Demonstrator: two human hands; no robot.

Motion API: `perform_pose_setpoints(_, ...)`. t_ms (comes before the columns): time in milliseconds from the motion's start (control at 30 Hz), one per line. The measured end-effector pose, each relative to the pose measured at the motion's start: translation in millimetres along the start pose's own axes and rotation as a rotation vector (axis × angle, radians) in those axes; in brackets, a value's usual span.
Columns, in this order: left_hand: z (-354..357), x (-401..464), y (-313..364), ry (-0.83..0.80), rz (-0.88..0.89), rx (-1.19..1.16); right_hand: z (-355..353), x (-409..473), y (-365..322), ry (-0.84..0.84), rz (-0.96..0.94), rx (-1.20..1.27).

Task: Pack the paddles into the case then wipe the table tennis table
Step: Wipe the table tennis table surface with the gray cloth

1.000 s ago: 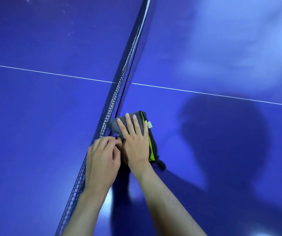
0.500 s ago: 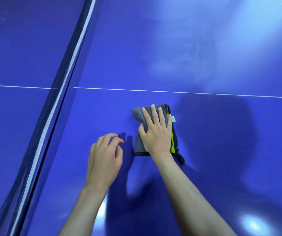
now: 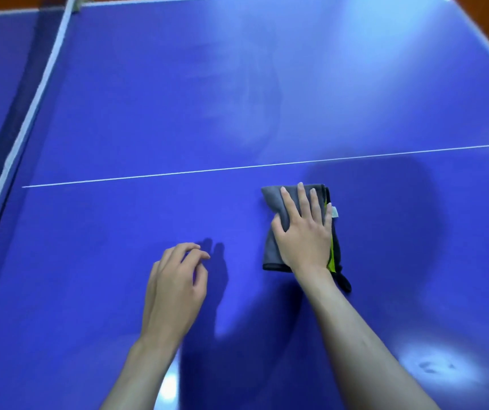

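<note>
1. The folded grey cloth [image 3: 278, 208] lay flat on the blue counter [image 3: 148, 113], just below the white centre line [image 3: 178, 174], its long axis running away from the person.
2. A small white tag [image 3: 335, 212] showed at its right edge; any writing was illegible.
3. The right hand [image 3: 303, 232] pressed it with straight, spread fingers.
4. The left hand [image 3: 175, 285] hovered nearby, loosely curled, holding nothing.
5. The net [image 3: 27, 119] stood well left.

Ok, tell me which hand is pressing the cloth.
The right hand: its straight fingers lie flat on the grey cloth. The left hand is loosely curled beside it, holding nothing.
</note>
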State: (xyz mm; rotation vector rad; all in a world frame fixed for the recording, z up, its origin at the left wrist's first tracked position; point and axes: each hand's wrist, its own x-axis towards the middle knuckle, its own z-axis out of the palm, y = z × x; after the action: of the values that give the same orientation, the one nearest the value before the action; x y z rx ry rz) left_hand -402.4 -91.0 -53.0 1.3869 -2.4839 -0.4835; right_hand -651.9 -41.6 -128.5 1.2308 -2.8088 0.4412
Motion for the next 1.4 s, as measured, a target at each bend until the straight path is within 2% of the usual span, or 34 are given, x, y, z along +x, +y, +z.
perform_pose_setpoints(200,9,13,10,-0.007,-0.017,-0.030,-6,34,50,-0.022,0.062,-0.035)
perform_pose_setpoints(467,-1,24,-20,0.020,-0.051,-0.043,8,59,10,-0.071,0.050,-0.085)
perform_pose_setpoints(667,-27,22,-72,0.053,-0.113,-0.038,31,56,-77,-0.078,-0.031,-0.058)
perform_pose_setpoints(967,-76,8,-183,0.145,-0.211,0.008,65,27,-232,-0.103,-0.161,-0.050)
perform_pose_setpoints(1200,-113,-11,-270,0.250,-0.160,0.208,93,3,-362,-0.108,-0.316,-0.009)
perform_pose_setpoints(1400,-141,-35,-319,0.285,-0.288,0.339,112,-20,-471,-0.162,-0.480,0.010)
